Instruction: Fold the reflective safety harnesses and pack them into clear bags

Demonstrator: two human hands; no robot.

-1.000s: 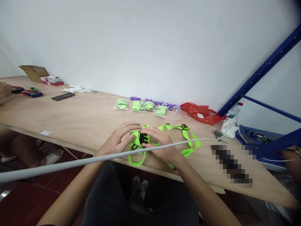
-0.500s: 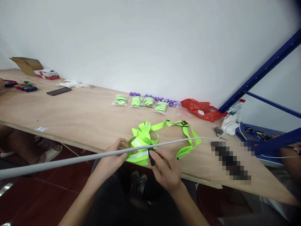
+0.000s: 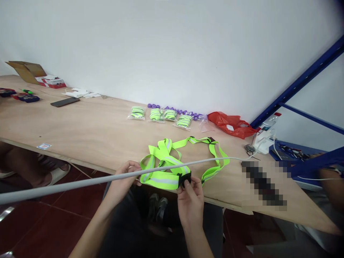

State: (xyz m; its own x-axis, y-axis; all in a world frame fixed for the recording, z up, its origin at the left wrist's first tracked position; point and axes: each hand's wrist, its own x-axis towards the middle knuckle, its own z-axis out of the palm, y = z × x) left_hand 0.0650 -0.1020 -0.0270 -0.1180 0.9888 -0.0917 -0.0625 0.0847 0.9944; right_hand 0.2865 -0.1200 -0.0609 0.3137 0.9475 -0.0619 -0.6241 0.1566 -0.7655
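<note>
A bright yellow-green harness (image 3: 163, 182) with silvery stripes lies at the near edge of the tabletop (image 3: 102, 129), taken here as the middle of the dial. Its front band is drawn out between the person's two hands. At 5 o'clock, the right hand (image 3: 191, 204) holds the black buckle (image 3: 184, 177) on that band, thumb pressed on its face and fingers closed around it. Towards 8 o'clock, the left hand (image 3: 122, 183) has its fingers curled narrowly on the band's left end. More straps sit loosely bunched behind the band, and one long loop spreads out towards 2 o'clock, flat on the wood. A grey cable (image 3: 94, 184) runs across the view from 9 to 3 o'clock, passing in front of the harness and the left hand.

From 11 to 12 o'clock, four clear packets (image 3: 137, 112) of folded yellow-green strap stand in a row, with small purple rolls (image 3: 153, 106) just behind them. A crumpled red bag (image 3: 232, 124) lies at 2 o'clock; beyond it are a bottle (image 3: 267, 123) and a blue rack (image 3: 298, 84). A pixelated dark patch covers something at 4 o'clock. Around 10 o'clock come a dark phone (image 3: 65, 102), white papers (image 3: 80, 93) and an open cardboard box (image 3: 25, 71).
</note>
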